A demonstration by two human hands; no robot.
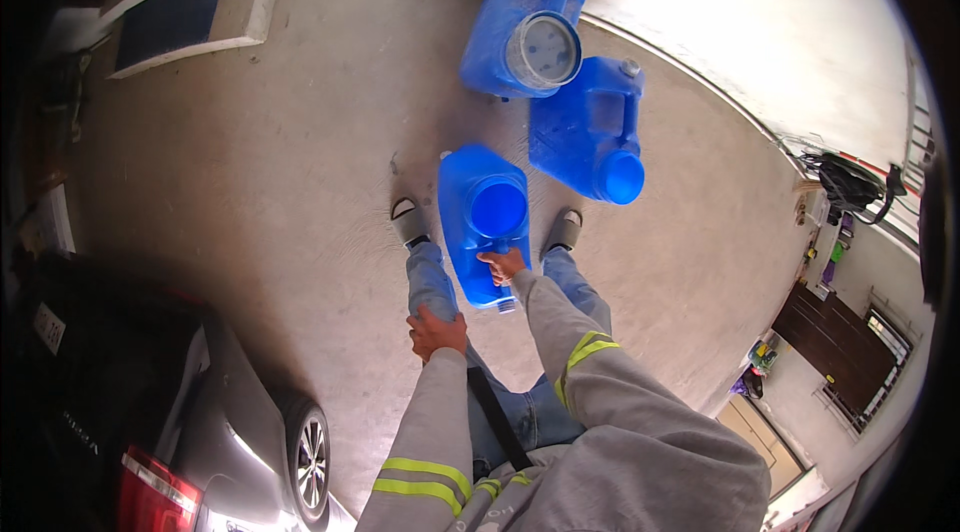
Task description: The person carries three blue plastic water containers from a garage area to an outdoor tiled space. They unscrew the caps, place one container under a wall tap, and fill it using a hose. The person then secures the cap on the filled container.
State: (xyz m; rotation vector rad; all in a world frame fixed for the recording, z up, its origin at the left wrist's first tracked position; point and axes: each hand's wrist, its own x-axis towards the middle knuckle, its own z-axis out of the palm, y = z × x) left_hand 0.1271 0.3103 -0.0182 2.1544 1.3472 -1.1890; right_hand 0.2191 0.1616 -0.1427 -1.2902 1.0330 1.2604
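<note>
Hands (503, 265) low, gripping blue jug (483, 217)

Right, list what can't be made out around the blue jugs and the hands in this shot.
- Head view: the handle of the jug in the right hand is covered by its fingers.
- The left hand rests on the knee; its palm is hidden.
- Contents of all three jugs: the blue plastic hides any level.
- The far jug is blurred; its cap detail is unclear.
- The car is cut off by the lower left edge.
</note>
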